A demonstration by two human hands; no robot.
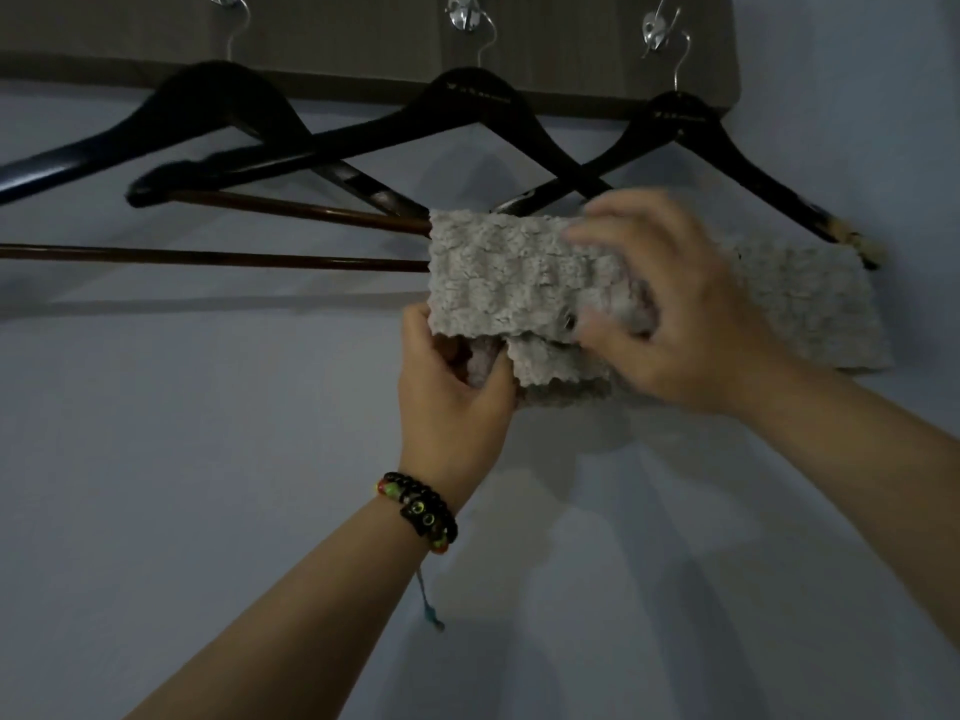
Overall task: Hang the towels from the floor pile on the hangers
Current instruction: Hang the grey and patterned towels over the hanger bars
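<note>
A grey, knobbly towel (498, 275) hangs folded over the bar of the middle black hanger (467, 111). My left hand (452, 387) grips the towel's lower left corner from below. My right hand (670, 309) lies over the towel's right part, fingers curled into the cloth. Behind my right hand another grey towel (810, 304) hangs on the right hanger (680, 122). The left hanger (208, 101) has a bare brown bar (208, 257). The floor pile is out of view.
Three metal hooks (462, 15) on a dark wooden board (363, 39) carry the hangers against a pale blue wall (208, 459). The hangers overlap one another. A beaded bracelet (421, 511) sits on my left wrist.
</note>
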